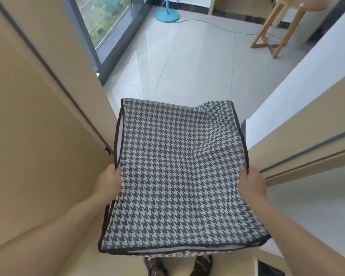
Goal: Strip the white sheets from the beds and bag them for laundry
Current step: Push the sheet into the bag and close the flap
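A flat, folded storage bag [177, 172] in a black-and-white houndstooth pattern with dark piping is held out level in front of me. My left hand [108, 182] grips its left edge with fingers underneath and thumb on top. My right hand [251, 182] grips its right edge the same way. No white sheets or beds are in view.
A tan wardrobe door [38, 116] stands close on my left, and another tan panel [307, 140] with a white wall on my right. Ahead lies glossy tiled floor [187, 62], a window, a blue fan base [167, 15] with a cord, and a wooden stool [275, 30].
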`<state>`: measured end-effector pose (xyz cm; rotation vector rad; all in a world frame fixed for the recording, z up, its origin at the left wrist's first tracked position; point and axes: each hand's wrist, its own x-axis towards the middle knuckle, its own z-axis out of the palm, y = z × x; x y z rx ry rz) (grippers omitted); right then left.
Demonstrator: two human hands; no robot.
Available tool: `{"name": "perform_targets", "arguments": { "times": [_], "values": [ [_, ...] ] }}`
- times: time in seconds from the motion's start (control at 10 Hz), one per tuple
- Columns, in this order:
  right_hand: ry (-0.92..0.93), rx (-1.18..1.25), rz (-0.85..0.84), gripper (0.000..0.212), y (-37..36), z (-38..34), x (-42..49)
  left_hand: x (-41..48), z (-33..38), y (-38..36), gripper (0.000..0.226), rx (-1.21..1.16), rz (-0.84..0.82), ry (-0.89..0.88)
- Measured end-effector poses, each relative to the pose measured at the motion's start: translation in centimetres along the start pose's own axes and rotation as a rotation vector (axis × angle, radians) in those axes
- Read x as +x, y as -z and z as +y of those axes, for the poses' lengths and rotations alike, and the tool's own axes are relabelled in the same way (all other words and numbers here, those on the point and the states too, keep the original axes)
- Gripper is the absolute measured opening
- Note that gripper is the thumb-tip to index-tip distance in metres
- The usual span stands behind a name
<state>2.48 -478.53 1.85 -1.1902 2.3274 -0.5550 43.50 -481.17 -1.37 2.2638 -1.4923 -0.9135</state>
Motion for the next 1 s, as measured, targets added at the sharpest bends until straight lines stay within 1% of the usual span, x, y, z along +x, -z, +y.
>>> {"name": "perform_targets", "arguments": {
  "times": [0.1, 0.2, 0.3, 0.4, 0.5, 0.6, 0.7, 0.8, 0.9, 1.0],
  "values": [
    [0.008, 0.053, 0.058, 0.036, 2.7, -0.9, -1.0, 1.1, 2.7, 3.2, 0.038, 0.017, 0.001, -0.104],
    [-0.01, 0.077, 0.082, 0.035, 3.7, -1.8, -1.8, 2.5, 5.0, 5.1, 0.038, 0.081, 0.023, -0.179],
    [-0.075, 0.079, 0.049, 0.038, 2.6, -1.3, -2.5, 3.8, 4.8, 4.7, 0.036, 0.138, -0.005, -0.11],
    [-0.207, 0.036, -0.053, 0.041, -0.7, 1.3, -3.7, 4.8, 1.6, 2.3, 0.034, 0.254, -0.122, 0.025],
    [-0.281, 0.007, -0.13, 0.042, -3.4, 3.2, -3.9, 5.3, -0.9, -0.2, 0.036, 0.321, -0.212, 0.093],
    [-0.273, -0.037, -0.156, 0.036, -4.3, 3.7, -2.8, 5.9, -1.4, -0.8, 0.037, 0.308, -0.217, 0.086],
    [-0.255, -0.133, -0.181, 0.03, -3.9, 4.1, -2.2, 6.2, -1.7, -0.5, 0.042, 0.297, -0.222, 0.097],
    [-0.285, -0.187, -0.242, 0.034, -3.1, 4.0, -2.1, 5.7, -1.7, 0.4, 0.037, 0.289, -0.23, 0.145],
    [-0.281, -0.169, -0.282, 0.037, -2.2, 3.4, -2.7, 4.3, -1.1, 1.6, 0.042, 0.307, -0.234, 0.094],
    [-0.209, -0.136, -0.264, 0.044, -1.0, 1.7, -3.9, 2.4, 0.3, 3.3, 0.052, 0.354, -0.183, -0.028]
  ]
}}
